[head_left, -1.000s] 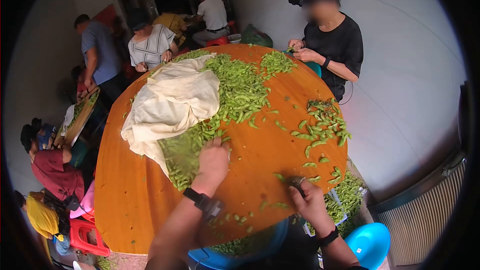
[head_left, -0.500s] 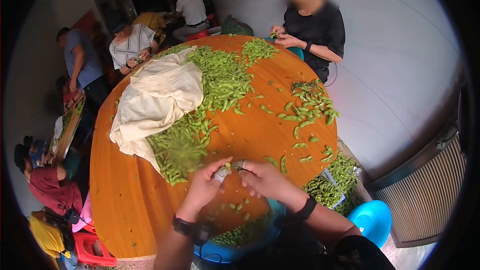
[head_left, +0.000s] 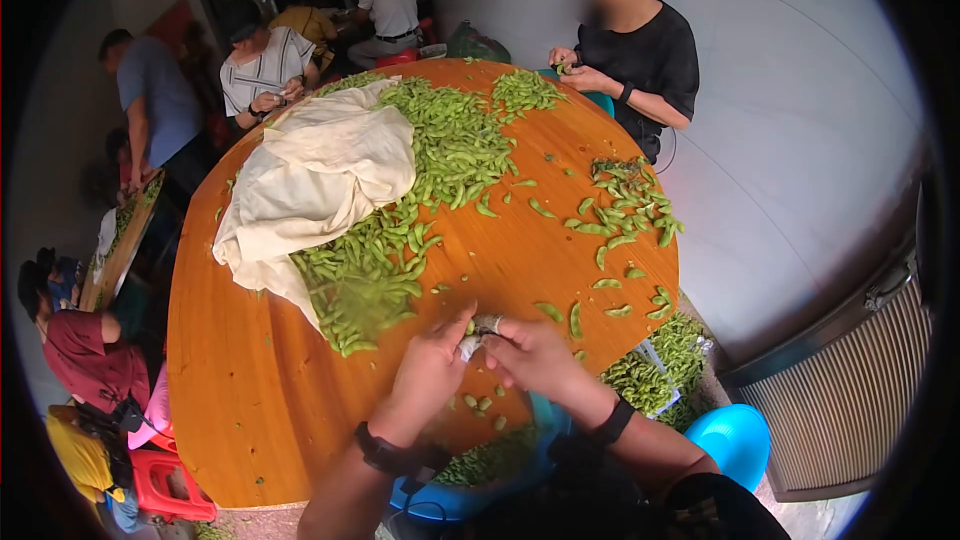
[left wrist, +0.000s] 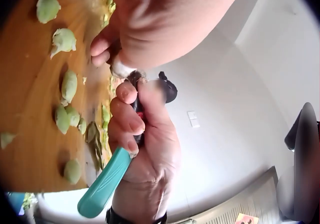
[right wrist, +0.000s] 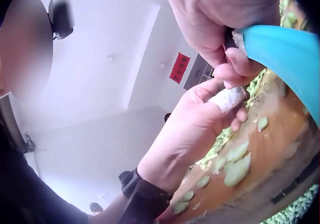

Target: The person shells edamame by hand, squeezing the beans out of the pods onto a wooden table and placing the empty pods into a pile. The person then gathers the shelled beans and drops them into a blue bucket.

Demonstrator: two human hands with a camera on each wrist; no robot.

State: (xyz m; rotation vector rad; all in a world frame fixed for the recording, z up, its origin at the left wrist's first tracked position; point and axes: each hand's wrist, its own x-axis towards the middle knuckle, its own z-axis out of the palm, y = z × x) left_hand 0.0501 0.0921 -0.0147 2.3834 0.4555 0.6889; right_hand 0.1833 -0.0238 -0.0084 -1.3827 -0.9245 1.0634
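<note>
My left hand (head_left: 428, 372), its thumb wrapped in white tape (right wrist: 229, 99), pinches a green soybean pod (head_left: 470, 327) at the fingertips. Curled round a tool with a teal handle (left wrist: 106, 183) is my right hand (head_left: 545, 355); the tool's working end is hidden among the fingers. Both hands meet above the table's near edge, fingertips right beside each other. Several loose shelled beans (left wrist: 69, 86) lie on the wood below them. Under that edge, a blue basin (head_left: 440, 508) contains many green beans (head_left: 485, 462).
A cream cloth (head_left: 320, 165) partly covers a heap of pods (head_left: 455, 145) on the round wooden table (head_left: 255, 400). More pods (head_left: 630, 205) lie scattered on the right. A person (head_left: 640, 60) stands across the table. A blue bowl (head_left: 735, 445) is at lower right.
My left hand has drawn back from the heap with a pod, and my right hand has moved left to meet it. Over the last half second the hands have come closer together.
</note>
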